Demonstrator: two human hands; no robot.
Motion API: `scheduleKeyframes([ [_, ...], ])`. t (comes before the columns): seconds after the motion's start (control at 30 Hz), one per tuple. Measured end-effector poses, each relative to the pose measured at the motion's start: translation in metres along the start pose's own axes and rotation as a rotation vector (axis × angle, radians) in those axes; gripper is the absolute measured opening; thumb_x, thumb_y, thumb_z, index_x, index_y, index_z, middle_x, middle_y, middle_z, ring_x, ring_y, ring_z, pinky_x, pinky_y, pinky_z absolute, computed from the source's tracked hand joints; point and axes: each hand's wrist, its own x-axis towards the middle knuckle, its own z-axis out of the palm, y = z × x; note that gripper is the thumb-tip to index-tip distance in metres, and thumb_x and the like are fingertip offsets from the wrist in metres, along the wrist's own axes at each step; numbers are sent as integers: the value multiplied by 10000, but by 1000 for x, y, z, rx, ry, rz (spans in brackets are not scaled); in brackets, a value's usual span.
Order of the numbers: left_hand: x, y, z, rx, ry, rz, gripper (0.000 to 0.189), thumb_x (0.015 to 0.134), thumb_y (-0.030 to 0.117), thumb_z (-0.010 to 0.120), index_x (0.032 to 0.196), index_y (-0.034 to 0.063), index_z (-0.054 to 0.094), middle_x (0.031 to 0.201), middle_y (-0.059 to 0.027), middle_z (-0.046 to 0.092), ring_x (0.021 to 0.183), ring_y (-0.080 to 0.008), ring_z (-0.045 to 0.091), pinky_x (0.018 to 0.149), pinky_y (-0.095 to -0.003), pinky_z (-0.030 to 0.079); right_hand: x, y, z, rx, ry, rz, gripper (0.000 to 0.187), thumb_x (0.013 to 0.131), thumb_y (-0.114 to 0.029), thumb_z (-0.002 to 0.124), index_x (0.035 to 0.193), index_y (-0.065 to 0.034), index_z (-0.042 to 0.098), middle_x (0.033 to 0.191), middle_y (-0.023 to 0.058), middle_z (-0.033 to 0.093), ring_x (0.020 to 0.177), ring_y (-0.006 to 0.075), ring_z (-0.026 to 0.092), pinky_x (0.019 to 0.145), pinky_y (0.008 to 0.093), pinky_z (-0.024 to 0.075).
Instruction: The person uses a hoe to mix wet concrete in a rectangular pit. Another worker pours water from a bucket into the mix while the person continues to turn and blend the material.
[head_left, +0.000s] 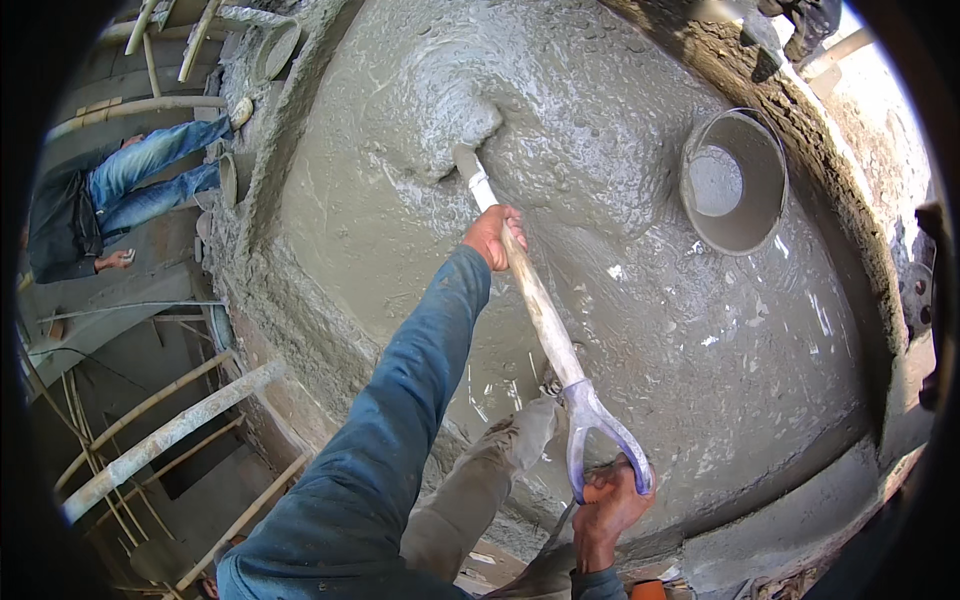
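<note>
My left hand (496, 238) is closed round the lower wooden shaft of a shovel (544, 315), close to its metal socket. The D-shaped grip at the shaft's upper end is held in my right hand (613, 501). The shovel's blade is hidden under wet grey cement mix (585, 135), which is heaped and swirled about it. To the right a cement-coated bucket (735, 184) with a wire handle sits tilted in the mix, a little grey material in its bottom.
A raised rim (817, 142) bounds the mix on the right, a rough ledge (262, 202) on the left. Beyond the ledge stands a person in jeans (142, 165), near a small bucket (227, 180). Wooden poles (172, 435) lie lower left. Another person's dark-clothed part shows top right.
</note>
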Motion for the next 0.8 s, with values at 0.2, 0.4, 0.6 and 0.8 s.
scheduleKeyframes([
  [0.2, 7, 128, 6, -10, -62, 31, 162, 923, 132, 616, 820, 123, 491, 621, 30, 443, 491, -136, 439, 469, -323, 438, -13, 15, 92, 44, -182, -40, 53, 916, 14, 601, 901, -31, 577, 671, 28, 558, 565, 118, 526, 556, 299, 454],
  [0.4, 18, 151, 40, 212, 135, 533, 176, 982, 207, 650, 981, 69, 541, 719, -25, 550, 565, -164, 563, 491, -352, 528, 54, 60, 142, 42, -224, -65, 57, 915, 21, 586, 919, -27, 617, 693, 24, 584, 568, 115, 534, 521, 288, 433],
  [0.6, 27, 46, 17, 367, 149, 481, 395, 999, 255, 668, 1270, 11, 517, 872, -93, 603, 684, -236, 627, 596, -431, 589, 128, 96, 132, -170, -200, 105, 82, 907, 16, 583, 923, -5, 661, 724, 52, 618, 581, 155, 578, 543, 296, 479],
  [0.8, 61, 57, 6, 221, 178, 592, 386, 960, 205, 708, 1229, -5, 529, 845, -61, 592, 663, -201, 608, 569, -395, 571, 158, 120, 102, -98, -343, 158, 50, 891, 7, 653, 936, -9, 668, 717, 64, 616, 597, 177, 599, 557, 329, 511],
])
